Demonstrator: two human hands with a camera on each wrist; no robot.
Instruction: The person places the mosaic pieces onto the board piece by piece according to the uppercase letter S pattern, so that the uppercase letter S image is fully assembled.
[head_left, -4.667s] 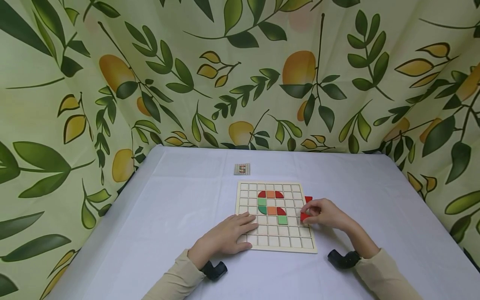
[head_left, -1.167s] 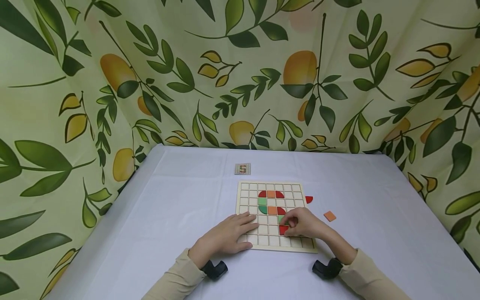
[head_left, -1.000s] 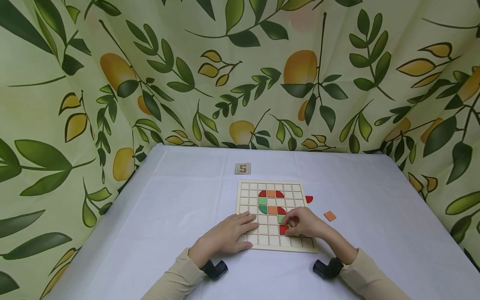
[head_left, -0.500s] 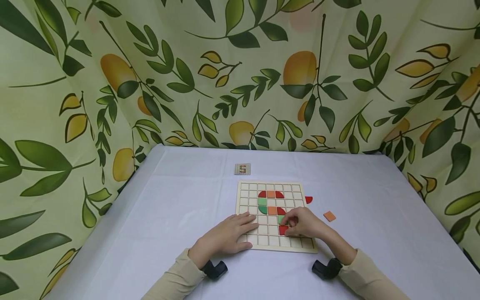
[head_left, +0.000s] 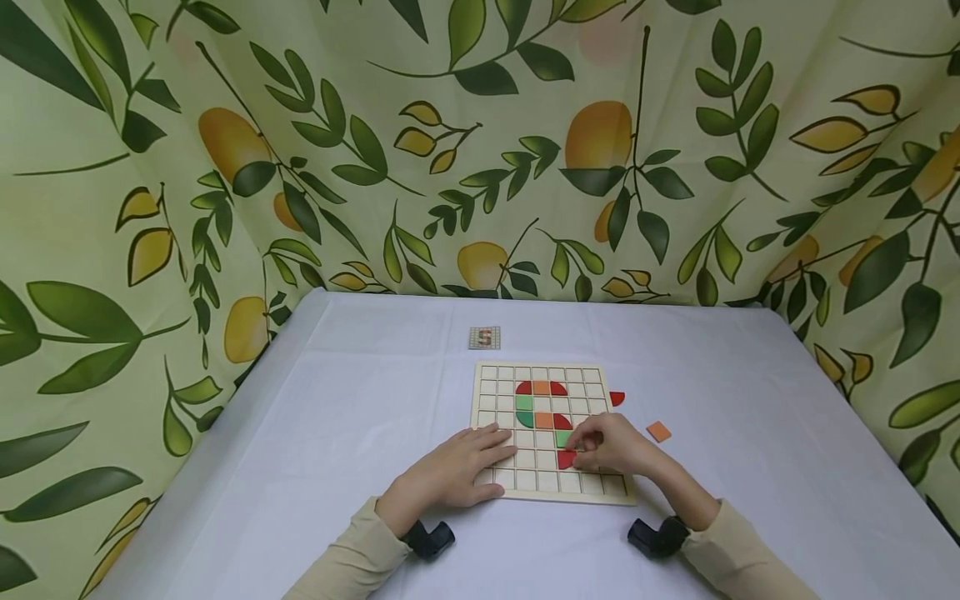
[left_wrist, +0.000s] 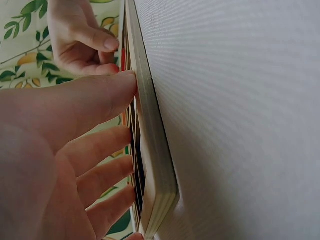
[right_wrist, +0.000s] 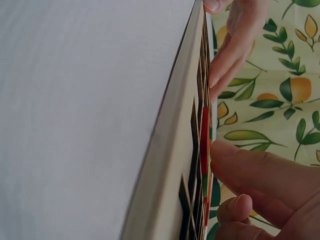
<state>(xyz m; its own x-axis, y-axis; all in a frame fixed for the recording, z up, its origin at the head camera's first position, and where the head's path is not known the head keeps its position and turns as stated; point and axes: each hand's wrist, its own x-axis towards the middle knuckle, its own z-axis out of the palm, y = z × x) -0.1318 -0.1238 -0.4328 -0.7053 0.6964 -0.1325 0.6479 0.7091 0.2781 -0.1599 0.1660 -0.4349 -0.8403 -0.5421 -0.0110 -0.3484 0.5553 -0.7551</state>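
Observation:
My left hand (head_left: 457, 471) rests flat with spread fingers on the left side of a pale wooden grid board (head_left: 528, 483); its thumb lies at the near edge. On the board's right half, my right hand (head_left: 615, 446) has thumb and finger at a red rounded tile (head_left: 566, 459). In the right wrist view, a fingertip touches this red tile (right_wrist: 204, 140), which stands slightly proud of the grid. Above it sits a light green square tile (head_left: 562, 438), partly covered by the fingers. Red, orange and green tiles (head_left: 542, 388) form a curved S-like line.
A loose red quarter-circle tile (head_left: 617, 398) lies by the board's right edge. An orange square tile (head_left: 658, 431) is farther right on the white tablecloth (head_left: 360, 383). Behind the board lies a small pattern card (head_left: 484, 337). A leaf-print curtain (head_left: 480, 150) surrounds the table.
Earlier my right hand held red pieces beside the board; it moved left onto the grid with a red tile. Lately its fingers shifted slightly right, exposing more green. The left hand stayed put.

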